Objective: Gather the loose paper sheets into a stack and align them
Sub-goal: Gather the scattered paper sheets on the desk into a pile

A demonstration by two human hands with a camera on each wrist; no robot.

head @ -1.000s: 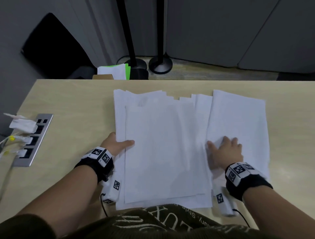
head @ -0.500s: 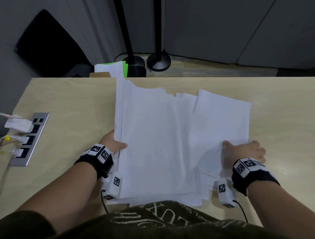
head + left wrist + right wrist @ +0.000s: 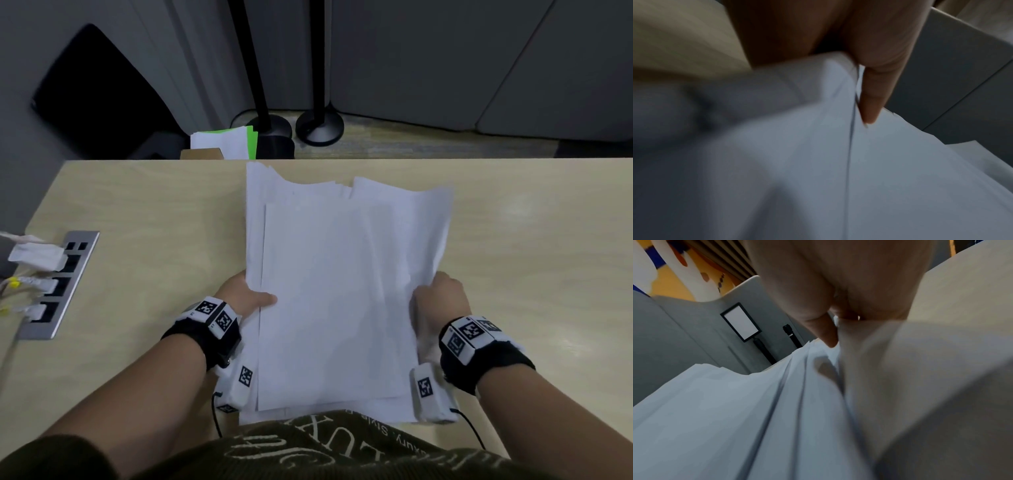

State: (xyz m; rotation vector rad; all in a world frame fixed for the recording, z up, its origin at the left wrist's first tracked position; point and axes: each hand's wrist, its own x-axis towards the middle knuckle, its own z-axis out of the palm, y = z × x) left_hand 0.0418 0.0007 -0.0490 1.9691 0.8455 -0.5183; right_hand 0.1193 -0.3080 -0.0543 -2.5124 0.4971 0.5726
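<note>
Both hands grip a ragged paper stack

Left hand at 9 o'clock, right hand at 3 o'clock; power strip on the counter far left.

One loose stack of white paper sheets lies on the one pale wooden table; the sheets overlap too closely to count. Two bare hands are in view, the left hand and the right hand, each wrist wearing one black band with white marker tags. Behind the table stand two black poles on round bases. One silver socket strip holds three white plugs.
</note>
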